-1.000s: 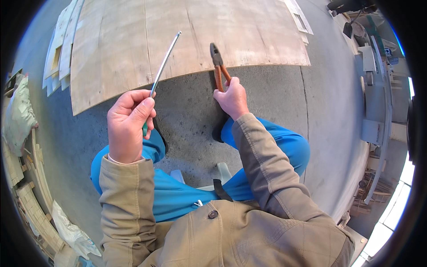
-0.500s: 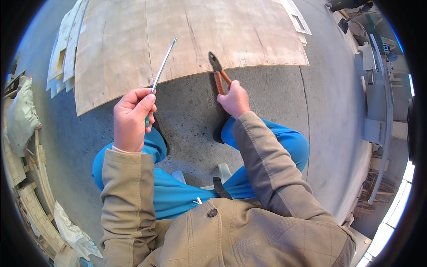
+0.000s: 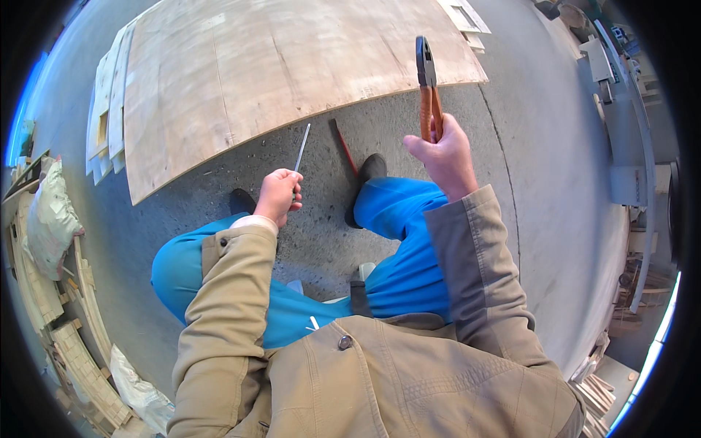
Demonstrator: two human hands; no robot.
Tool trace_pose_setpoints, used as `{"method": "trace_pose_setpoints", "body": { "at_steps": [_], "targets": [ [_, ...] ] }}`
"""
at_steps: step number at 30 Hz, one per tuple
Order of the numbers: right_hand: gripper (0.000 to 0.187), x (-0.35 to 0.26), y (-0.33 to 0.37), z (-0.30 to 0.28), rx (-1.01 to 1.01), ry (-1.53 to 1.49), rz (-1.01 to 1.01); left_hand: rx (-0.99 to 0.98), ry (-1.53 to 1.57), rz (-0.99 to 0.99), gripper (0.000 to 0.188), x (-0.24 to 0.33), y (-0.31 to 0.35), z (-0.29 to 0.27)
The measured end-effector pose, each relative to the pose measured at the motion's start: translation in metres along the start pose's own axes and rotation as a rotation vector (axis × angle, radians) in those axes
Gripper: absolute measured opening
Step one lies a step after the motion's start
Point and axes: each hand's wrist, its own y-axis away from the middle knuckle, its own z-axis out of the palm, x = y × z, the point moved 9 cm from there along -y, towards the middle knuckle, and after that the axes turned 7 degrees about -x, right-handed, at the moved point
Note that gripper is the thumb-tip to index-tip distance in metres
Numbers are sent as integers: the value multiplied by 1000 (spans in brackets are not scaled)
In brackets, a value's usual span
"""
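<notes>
My left hand (image 3: 280,196) is closed round a screwdriver (image 3: 302,146); its thin metal shaft points up and away over the floor. Most of the handle is hidden in my fingers. Further right and higher, my right hand (image 3: 448,155) grips a pair of combination pliers (image 3: 426,69) by its orange-brown handles, the dark jaws pointing up in front of the plywood's edge. The two tools are well apart. A slim red and black bar-like tool (image 3: 343,146) lies on the concrete beyond my right shoe.
A large plywood sheet (image 3: 248,73) lies ahead, with pale wooden frames (image 3: 109,109) under its left side. White sacks (image 3: 52,219) and stacked timber (image 3: 84,365) line the left. A long metal rail (image 3: 646,160) and more clutter stand at the right.
My right hand has moved right and up with the pliers. My left hand has shifted right with the screwdriver, lower and farther from the plywood. The red and black tool now shows on the floor.
</notes>
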Motion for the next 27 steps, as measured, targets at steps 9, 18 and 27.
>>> {"method": "trace_pose_setpoints", "body": {
  "at_steps": [9, 18, 27],
  "targets": [
    [40, 39, 4, 12, -62, -8, 68, 11, 130, -7, 15, 0, -33, 19],
    [36, 36, 3, 22, -138, 134, 62, -36, 186, -26, 17, -15, -43, 30],
    [35, 29, 3, 32, -177, 167, 38, -50, 254, 10, 18, -14, -40, 36]
  ]
}}
